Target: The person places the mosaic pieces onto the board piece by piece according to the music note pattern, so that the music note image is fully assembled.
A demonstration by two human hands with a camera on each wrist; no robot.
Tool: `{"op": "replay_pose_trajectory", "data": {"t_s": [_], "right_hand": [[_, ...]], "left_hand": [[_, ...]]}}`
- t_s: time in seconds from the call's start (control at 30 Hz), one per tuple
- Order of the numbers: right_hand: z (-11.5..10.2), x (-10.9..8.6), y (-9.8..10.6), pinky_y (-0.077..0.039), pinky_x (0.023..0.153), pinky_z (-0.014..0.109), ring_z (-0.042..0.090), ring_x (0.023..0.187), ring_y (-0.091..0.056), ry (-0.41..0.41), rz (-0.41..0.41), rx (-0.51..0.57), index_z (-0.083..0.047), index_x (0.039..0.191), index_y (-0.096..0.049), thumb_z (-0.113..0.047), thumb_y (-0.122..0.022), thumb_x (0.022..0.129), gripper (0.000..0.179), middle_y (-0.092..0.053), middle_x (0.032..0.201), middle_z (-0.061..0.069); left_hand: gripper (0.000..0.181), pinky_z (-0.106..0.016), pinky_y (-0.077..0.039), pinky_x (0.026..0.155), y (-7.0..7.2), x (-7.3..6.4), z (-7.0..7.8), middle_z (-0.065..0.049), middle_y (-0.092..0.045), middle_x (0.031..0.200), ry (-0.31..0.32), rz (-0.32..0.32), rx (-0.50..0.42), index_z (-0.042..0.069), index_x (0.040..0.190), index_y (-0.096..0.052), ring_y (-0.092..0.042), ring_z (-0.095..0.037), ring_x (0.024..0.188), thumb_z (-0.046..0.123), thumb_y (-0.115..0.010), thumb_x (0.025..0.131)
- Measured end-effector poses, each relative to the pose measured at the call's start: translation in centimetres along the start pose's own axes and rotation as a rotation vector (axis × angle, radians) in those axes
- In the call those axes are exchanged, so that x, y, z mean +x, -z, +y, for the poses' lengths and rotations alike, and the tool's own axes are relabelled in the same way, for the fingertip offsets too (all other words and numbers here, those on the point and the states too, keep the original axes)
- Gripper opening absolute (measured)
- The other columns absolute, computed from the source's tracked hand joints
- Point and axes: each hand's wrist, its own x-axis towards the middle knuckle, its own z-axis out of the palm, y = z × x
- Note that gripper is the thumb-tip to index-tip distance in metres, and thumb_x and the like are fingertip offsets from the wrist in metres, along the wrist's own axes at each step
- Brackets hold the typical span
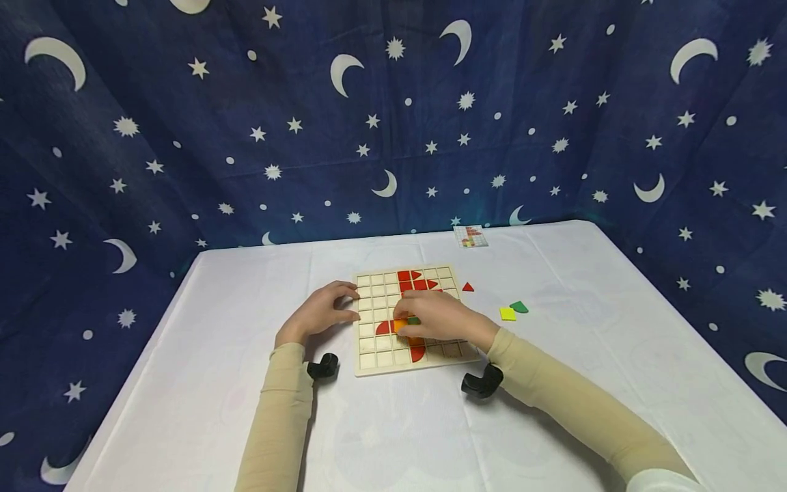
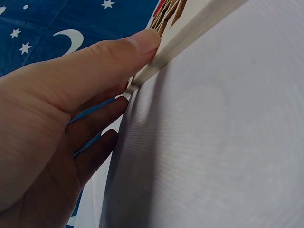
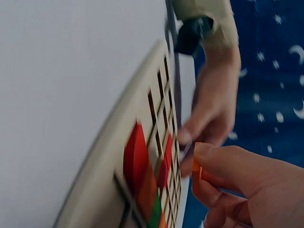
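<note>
A square wooden grid board point(image 1: 367, 360) lies on the table with red, orange and green pieces in its cells. My right hand point(image 1: 439, 316) is over the middle of it. Between thumb and fingers it pinches an orange piece point(image 3: 196, 176), held above the board in the right wrist view. Red pieces point(image 1: 412, 285) fill cells near the top, and a rounded red piece point(image 1: 418, 353) sits near the bottom. My left hand point(image 1: 320, 311) touches the board's left edge, its thumb point(image 2: 142, 42) at the rim and its fingers loosely bent beside it.
Right of the board lie a red triangle point(image 1: 468, 287), a yellow square point(image 1: 507, 313) and a green piece point(image 1: 519, 307) with a rounded side. A small pattern card point(image 1: 471, 236) is at the table's back edge. A dark blue star-and-moon curtain point(image 1: 393, 123) hangs behind.
</note>
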Motion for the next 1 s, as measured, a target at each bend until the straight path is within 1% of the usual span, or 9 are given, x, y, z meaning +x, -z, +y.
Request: {"op": "replay_pose_trajectory", "data": {"t_s": [0.2, 0.33, 0.5, 0.77, 1.0], "right_hand": [[-1.8, 1.3, -1.2, -0.052, 0.069, 0.023, 0.007, 0.082, -0.058, 0.077, 0.008, -0.041, -0.016, 0.105, -0.072, -0.032, -0.071, 0.089, 0.022, -0.06, 0.095, -0.006], [-2.1, 1.6, -2.0, -0.05, 0.064, 0.021, 0.006, 0.078, -0.055, 0.078, 0.0, -0.066, -0.017, 0.105, -0.072, -0.032, -0.07, 0.089, 0.022, -0.059, 0.095, -0.006], [-2.0, 1.5, -2.5, -0.049, 0.065, 0.021, 0.005, 0.078, -0.055, 0.058, -0.003, -0.067, -0.018, 0.104, -0.072, -0.031, -0.072, 0.088, 0.02, -0.06, 0.095, -0.007], [-2.0, 1.6, -3.0, -0.05, 0.066, 0.021, 0.005, 0.079, -0.055, 0.095, 0.029, -0.06, -0.019, 0.103, -0.072, -0.03, -0.072, 0.089, 0.017, -0.06, 0.096, -0.008], [-2.0, 1.6, -3.1, -0.051, 0.068, 0.021, 0.004, 0.081, -0.057, 0.079, 0.037, -0.043, -0.019, 0.101, -0.073, -0.029, -0.071, 0.09, 0.015, -0.061, 0.095, -0.008]], "left_hand": [[0.041, -0.046, -0.032, 0.114, 0.1, 0.1, -0.1, -0.014, -0.054, 0.138, -0.016, 0.002, -0.003, 0.004, 0.117, -0.067, -0.044, -0.033, 0.133, 0.023, -0.079, 0.083], [0.041, -0.045, -0.032, 0.114, 0.1, 0.1, 0.0, -0.014, -0.053, 0.138, -0.016, 0.002, -0.004, 0.004, 0.117, -0.067, -0.044, -0.033, 0.133, 0.023, -0.079, 0.083], [0.042, -0.046, -0.032, 0.115, 0.1, 0.0, 0.0, -0.015, -0.053, 0.138, -0.012, -0.002, -0.008, 0.003, 0.118, -0.066, -0.044, -0.033, 0.133, 0.023, -0.079, 0.083], [0.042, -0.046, -0.032, 0.114, 0.0, 0.0, -0.1, -0.014, -0.053, 0.139, -0.005, 0.003, -0.003, 0.003, 0.118, -0.067, -0.044, -0.033, 0.133, 0.024, -0.079, 0.083], [0.044, -0.046, -0.032, 0.115, 0.0, 0.0, -0.1, -0.014, -0.052, 0.14, 0.011, -0.007, -0.004, 0.004, 0.119, -0.066, -0.043, -0.033, 0.134, 0.025, -0.079, 0.083]]}}
